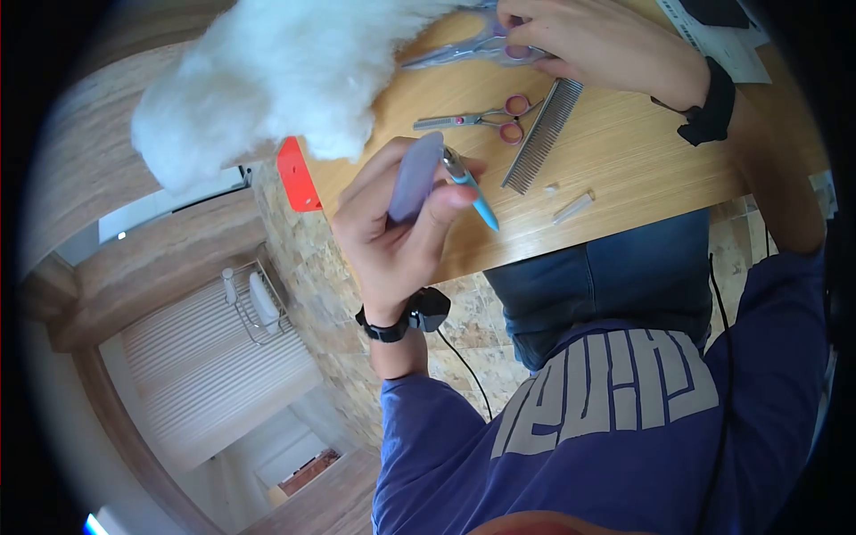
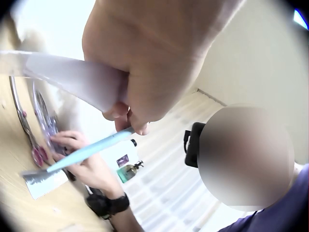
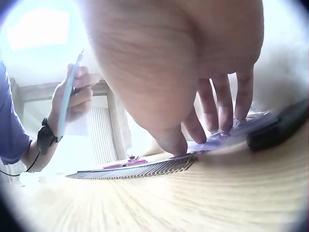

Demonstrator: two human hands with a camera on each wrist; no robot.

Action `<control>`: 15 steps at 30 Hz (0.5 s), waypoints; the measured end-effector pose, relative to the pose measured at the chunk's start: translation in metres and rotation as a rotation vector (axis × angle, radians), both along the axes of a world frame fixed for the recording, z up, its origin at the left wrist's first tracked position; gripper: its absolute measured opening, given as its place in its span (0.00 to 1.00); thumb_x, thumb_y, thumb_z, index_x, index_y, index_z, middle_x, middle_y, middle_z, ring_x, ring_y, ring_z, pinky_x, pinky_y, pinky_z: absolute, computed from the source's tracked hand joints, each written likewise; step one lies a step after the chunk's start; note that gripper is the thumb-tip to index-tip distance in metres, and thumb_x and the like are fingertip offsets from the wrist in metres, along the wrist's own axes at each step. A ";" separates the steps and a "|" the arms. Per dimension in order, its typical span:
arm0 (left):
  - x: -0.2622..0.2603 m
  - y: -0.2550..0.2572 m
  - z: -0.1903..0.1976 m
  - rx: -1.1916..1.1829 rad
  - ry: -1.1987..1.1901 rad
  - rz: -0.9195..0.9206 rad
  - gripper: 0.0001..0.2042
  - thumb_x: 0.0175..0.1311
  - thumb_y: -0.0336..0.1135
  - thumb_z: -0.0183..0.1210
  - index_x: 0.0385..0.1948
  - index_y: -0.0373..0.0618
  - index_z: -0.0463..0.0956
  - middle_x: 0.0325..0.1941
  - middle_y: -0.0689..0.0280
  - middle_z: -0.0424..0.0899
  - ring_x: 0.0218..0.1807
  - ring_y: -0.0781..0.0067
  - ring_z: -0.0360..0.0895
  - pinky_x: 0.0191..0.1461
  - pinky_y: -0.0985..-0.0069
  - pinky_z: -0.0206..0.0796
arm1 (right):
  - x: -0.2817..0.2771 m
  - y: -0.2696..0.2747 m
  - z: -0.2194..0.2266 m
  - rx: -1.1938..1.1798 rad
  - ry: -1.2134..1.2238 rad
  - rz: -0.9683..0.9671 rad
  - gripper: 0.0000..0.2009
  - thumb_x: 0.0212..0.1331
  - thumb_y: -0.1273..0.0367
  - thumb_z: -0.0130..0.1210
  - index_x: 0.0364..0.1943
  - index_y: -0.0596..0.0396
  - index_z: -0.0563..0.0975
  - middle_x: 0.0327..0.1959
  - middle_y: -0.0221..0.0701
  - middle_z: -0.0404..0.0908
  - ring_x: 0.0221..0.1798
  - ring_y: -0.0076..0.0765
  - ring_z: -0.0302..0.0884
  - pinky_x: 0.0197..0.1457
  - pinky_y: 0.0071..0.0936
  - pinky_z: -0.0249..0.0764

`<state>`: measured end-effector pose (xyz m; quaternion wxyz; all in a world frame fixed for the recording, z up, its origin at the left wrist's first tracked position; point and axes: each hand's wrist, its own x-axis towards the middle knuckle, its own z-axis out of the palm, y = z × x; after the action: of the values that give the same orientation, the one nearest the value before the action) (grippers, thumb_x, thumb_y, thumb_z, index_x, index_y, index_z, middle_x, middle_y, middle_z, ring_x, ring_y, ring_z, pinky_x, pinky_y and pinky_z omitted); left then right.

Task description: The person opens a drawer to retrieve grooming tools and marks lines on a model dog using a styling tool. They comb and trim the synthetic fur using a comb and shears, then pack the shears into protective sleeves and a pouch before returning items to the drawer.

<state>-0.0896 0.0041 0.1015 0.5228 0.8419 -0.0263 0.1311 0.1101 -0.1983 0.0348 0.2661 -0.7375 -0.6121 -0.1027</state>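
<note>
My left hand (image 1: 392,223) is raised over the near left table edge. Between thumb and fingers it pinches a slim light-blue pen-shaped tool (image 1: 482,205) with a metal end. Against the same palm it holds a flat, translucent lilac piece (image 1: 415,178) with a rounded end. At the far side my right hand (image 1: 571,36) reaches down, its fingertips touching scissors in a purplish clear sleeve (image 1: 459,53). Its thumb is beside the end of a metal comb (image 3: 135,170). Pink-handled thinning scissors (image 1: 473,119) lie next to the comb.
Fluffy white stuffing (image 1: 267,80) covers the table's left part. A small clear tube (image 1: 572,208) and a tiny pale bit (image 1: 551,188) lie near the front edge. A red object (image 1: 297,176) juts out at the left edge. Printed paper (image 1: 722,45) lies at the far right.
</note>
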 end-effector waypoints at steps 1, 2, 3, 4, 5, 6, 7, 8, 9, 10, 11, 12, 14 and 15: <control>0.002 -0.002 0.002 -0.003 -0.002 -0.007 0.13 0.59 0.32 0.74 0.34 0.31 0.82 0.34 0.58 0.84 0.36 0.66 0.87 0.39 0.75 0.76 | 0.001 -0.002 0.000 -0.019 0.044 0.010 0.06 0.57 0.73 0.61 0.38 0.56 0.79 0.44 0.34 0.76 0.54 0.42 0.74 0.56 0.35 0.73; 0.004 -0.002 0.003 -0.029 -0.044 -0.073 0.14 0.58 0.33 0.75 0.34 0.31 0.82 0.34 0.59 0.84 0.36 0.66 0.87 0.38 0.75 0.76 | 0.001 -0.002 0.000 -0.024 0.045 0.004 0.06 0.57 0.73 0.61 0.38 0.56 0.79 0.44 0.34 0.76 0.54 0.42 0.74 0.56 0.35 0.73; 0.006 -0.003 0.003 -0.056 -0.084 -0.138 0.15 0.57 0.34 0.76 0.33 0.30 0.82 0.34 0.59 0.84 0.36 0.66 0.87 0.38 0.76 0.76 | 0.002 -0.001 -0.002 -0.027 0.045 -0.001 0.06 0.57 0.73 0.61 0.38 0.56 0.79 0.44 0.35 0.76 0.54 0.42 0.75 0.56 0.36 0.73; 0.005 -0.005 0.005 -0.095 -0.069 -0.113 0.17 0.53 0.34 0.79 0.34 0.31 0.82 0.33 0.59 0.84 0.36 0.67 0.87 0.37 0.75 0.76 | 0.003 -0.001 -0.003 -0.030 0.045 -0.004 0.06 0.56 0.73 0.61 0.38 0.56 0.79 0.43 0.35 0.76 0.53 0.43 0.75 0.55 0.36 0.73; 0.007 -0.003 0.005 -0.100 -0.066 -0.117 0.17 0.53 0.34 0.79 0.34 0.31 0.82 0.33 0.59 0.84 0.36 0.67 0.87 0.37 0.75 0.76 | 0.004 -0.001 -0.004 -0.034 0.048 -0.009 0.06 0.56 0.73 0.61 0.38 0.56 0.79 0.43 0.35 0.76 0.53 0.43 0.75 0.55 0.36 0.73; 0.008 0.002 0.007 -0.040 -0.063 -0.163 0.16 0.52 0.33 0.79 0.33 0.31 0.82 0.32 0.59 0.85 0.36 0.67 0.87 0.37 0.74 0.77 | 0.005 -0.002 -0.004 -0.031 0.063 0.008 0.06 0.57 0.73 0.61 0.38 0.56 0.79 0.43 0.35 0.76 0.53 0.43 0.75 0.55 0.36 0.73; 0.009 0.004 0.008 0.021 -0.061 -0.207 0.16 0.51 0.32 0.80 0.33 0.32 0.82 0.31 0.59 0.85 0.37 0.66 0.87 0.37 0.73 0.77 | 0.006 -0.003 -0.004 -0.026 0.077 0.027 0.06 0.57 0.73 0.61 0.38 0.56 0.79 0.43 0.36 0.76 0.53 0.43 0.75 0.55 0.36 0.73; 0.009 0.003 0.006 0.019 -0.059 -0.208 0.16 0.51 0.32 0.80 0.33 0.32 0.82 0.31 0.59 0.85 0.37 0.66 0.87 0.37 0.73 0.77 | 0.006 -0.004 -0.004 -0.028 0.079 0.026 0.06 0.57 0.73 0.61 0.38 0.56 0.79 0.43 0.36 0.76 0.53 0.43 0.75 0.55 0.36 0.73; 0.009 0.002 0.006 -0.034 -0.041 -0.180 0.17 0.48 0.32 0.81 0.31 0.33 0.82 0.30 0.60 0.85 0.35 0.68 0.87 0.36 0.73 0.77 | 0.007 -0.004 -0.003 -0.016 0.073 0.033 0.06 0.57 0.73 0.61 0.38 0.56 0.79 0.43 0.36 0.76 0.53 0.43 0.75 0.55 0.36 0.73; 0.008 0.001 0.004 -0.088 -0.023 -0.150 0.17 0.46 0.32 0.82 0.30 0.34 0.81 0.30 0.60 0.85 0.33 0.70 0.86 0.35 0.73 0.76 | 0.007 -0.004 -0.003 -0.003 0.067 0.042 0.06 0.58 0.73 0.61 0.38 0.56 0.79 0.43 0.36 0.76 0.53 0.43 0.75 0.55 0.36 0.73; 0.007 -0.004 0.002 -0.088 -0.021 -0.146 0.17 0.46 0.32 0.82 0.30 0.34 0.81 0.30 0.60 0.85 0.33 0.70 0.86 0.35 0.73 0.76 | 0.006 -0.004 -0.003 -0.004 0.069 0.046 0.06 0.58 0.73 0.61 0.38 0.56 0.79 0.43 0.36 0.76 0.53 0.43 0.75 0.55 0.36 0.73; 0.006 -0.011 0.001 -0.149 0.002 -0.071 0.20 0.48 0.41 0.81 0.29 0.34 0.81 0.27 0.58 0.83 0.27 0.72 0.81 0.29 0.77 0.70 | 0.006 -0.005 -0.002 -0.004 0.070 0.043 0.06 0.58 0.72 0.61 0.38 0.56 0.79 0.43 0.36 0.76 0.53 0.43 0.75 0.55 0.36 0.73; 0.004 -0.021 0.004 -0.210 0.026 0.005 0.24 0.50 0.49 0.80 0.27 0.34 0.81 0.25 0.56 0.81 0.22 0.74 0.76 0.23 0.81 0.63 | 0.005 -0.004 -0.003 -0.005 0.072 0.040 0.05 0.59 0.72 0.60 0.38 0.56 0.79 0.43 0.36 0.76 0.53 0.43 0.75 0.55 0.36 0.73; 0.003 -0.024 0.007 -0.209 0.067 0.016 0.23 0.50 0.48 0.80 0.27 0.35 0.80 0.23 0.56 0.81 0.21 0.74 0.76 0.22 0.81 0.62 | 0.005 -0.004 -0.003 -0.005 0.069 0.038 0.05 0.59 0.72 0.60 0.37 0.56 0.79 0.43 0.35 0.76 0.53 0.43 0.75 0.55 0.36 0.73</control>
<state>-0.0866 -0.0201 0.1090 0.6074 0.7868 0.0121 0.1090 0.1152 -0.2025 0.0317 0.2871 -0.7296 -0.6166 -0.0707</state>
